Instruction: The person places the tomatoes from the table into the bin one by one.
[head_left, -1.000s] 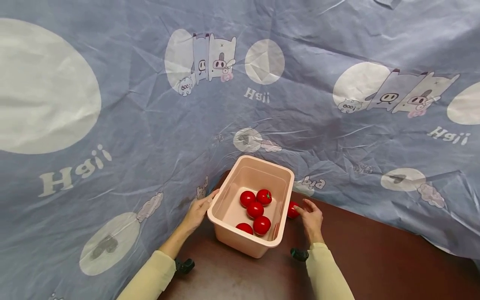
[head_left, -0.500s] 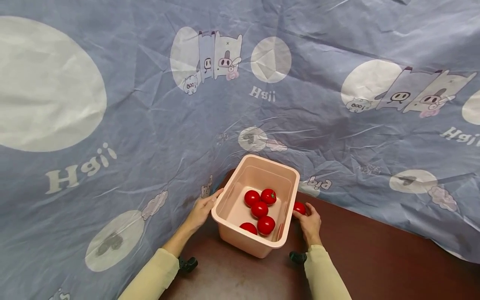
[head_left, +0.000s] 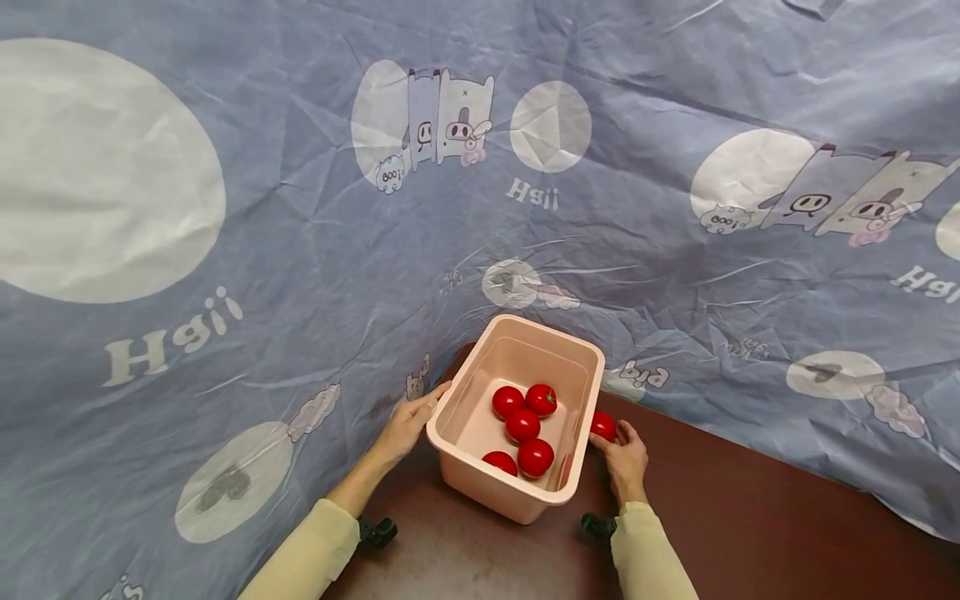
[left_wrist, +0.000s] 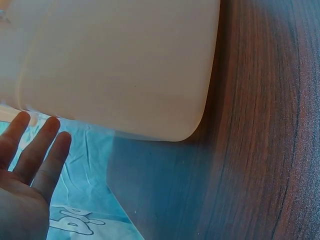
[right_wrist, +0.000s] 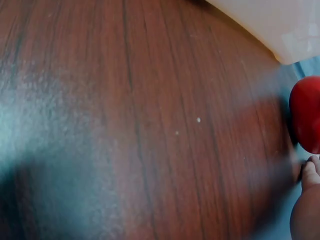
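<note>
A peach-coloured plastic bin point(head_left: 468, 379) stands on the dark wooden table in the head view. Several red tomatoes point(head_left: 522, 425) lie inside it; one at the near end is partly hidden by the wall. My left hand point(head_left: 405, 425) is at the bin's left rim. The left wrist view shows straight fingers point(left_wrist: 46, 150) by the bin's side point(left_wrist: 125, 75). Just outside the right wall, my right hand point(head_left: 626, 458) holds another tomato point(head_left: 603, 425) between thumb and fingers. In the right wrist view this tomato point(right_wrist: 307, 112) is cut off by the frame edge.
Blue patterned cloth point(head_left: 360, 275) hangs close behind the bin and along its left side. The brown table point(head_left: 735, 508) extends to the right and front. A dark wrist band point(head_left: 597, 525) with a mount sits on the right wrist, and a similar one point(head_left: 377, 532) on the left.
My right hand has moved in from beside the outside tomato and its fingers have closed around it. The left hand stays at the bin's rim. The head view has shifted slightly.
</note>
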